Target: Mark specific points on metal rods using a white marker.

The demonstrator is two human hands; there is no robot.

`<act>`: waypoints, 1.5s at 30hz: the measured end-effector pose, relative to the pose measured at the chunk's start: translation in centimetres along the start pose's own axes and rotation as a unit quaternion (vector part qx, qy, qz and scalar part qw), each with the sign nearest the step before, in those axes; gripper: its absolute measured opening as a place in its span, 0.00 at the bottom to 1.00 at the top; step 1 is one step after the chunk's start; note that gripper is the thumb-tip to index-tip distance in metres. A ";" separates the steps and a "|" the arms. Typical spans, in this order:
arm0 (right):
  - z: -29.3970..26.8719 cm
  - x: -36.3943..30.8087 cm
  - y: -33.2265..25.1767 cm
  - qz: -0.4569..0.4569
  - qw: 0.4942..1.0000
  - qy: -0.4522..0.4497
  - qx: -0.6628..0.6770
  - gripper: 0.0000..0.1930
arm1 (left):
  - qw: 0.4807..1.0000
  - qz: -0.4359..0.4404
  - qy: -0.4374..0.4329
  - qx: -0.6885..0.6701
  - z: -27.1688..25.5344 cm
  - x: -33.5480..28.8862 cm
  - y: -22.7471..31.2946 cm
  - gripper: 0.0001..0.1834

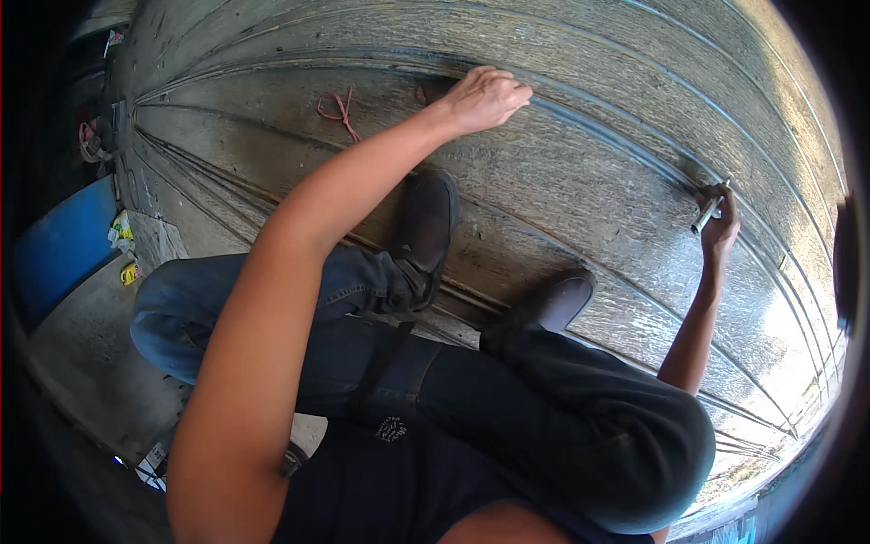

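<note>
My left hand (489,98) is closed, its fingers curled round a bundle of long grey cables or thin rods (616,143) that runs across the floor. Exactly how many strands it grips is hidden. Farther right along the same bundle, my right hand (722,227) is closed round a small silvery metal tool (706,216) with a bar-shaped body. Its narrow tip lies close to the strands, but its kind is not clear. Left of my left hand, a loop of pinkish-red string (337,115) lies on the floor.
More long strands (562,238) cross the worn, streaked floor (544,172), some passing by my dark shoes (426,222). They gather near a post at the far left. A blue panel (68,243) and a small yellow item (130,273) are at the left. Bright light falls at the right.
</note>
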State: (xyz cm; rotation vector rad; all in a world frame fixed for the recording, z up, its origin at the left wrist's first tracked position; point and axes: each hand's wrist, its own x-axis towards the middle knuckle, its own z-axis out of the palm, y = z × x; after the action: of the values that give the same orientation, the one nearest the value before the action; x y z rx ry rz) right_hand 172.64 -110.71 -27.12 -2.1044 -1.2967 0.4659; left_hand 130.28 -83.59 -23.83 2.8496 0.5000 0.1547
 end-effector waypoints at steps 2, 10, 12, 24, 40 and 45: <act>2.3 0.1 -3.0 0.001 0.999 -0.009 0.033 0.17 | 0.999 -0.027 -0.026 0.015 -1.3 -2.3 -2.3 0.07; 14.0 1.0 -18.3 -0.162 0.978 0.010 0.133 0.24 | 0.982 -0.129 -0.048 0.127 -8.6 -11.8 -10.1 0.08; 14.7 0.3 -20.1 -0.208 0.965 0.009 0.160 0.24 | 0.987 -0.108 -0.047 0.108 -8.4 -11.2 -9.2 0.10; 2.2 -2.3 -5.9 0.144 0.959 0.239 0.056 0.19 | 0.998 -0.018 0.047 -0.041 -0.9 -0.9 0.5 0.13; 3.8 -0.7 -7.3 0.107 0.979 0.118 0.128 0.15 | 0.999 0.029 -0.024 0.038 -3.1 -3.0 -3.1 0.09; 7.8 -0.4 -10.3 0.089 0.974 0.109 0.176 0.16 | 0.997 0.010 -0.035 0.066 -5.8 -6.4 -6.1 0.09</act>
State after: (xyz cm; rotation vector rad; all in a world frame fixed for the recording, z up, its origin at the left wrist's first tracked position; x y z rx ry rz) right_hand 161.00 -105.17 -26.16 -1.9141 -0.8364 0.4863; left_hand 121.52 -78.97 -20.22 2.9764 0.4856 0.0250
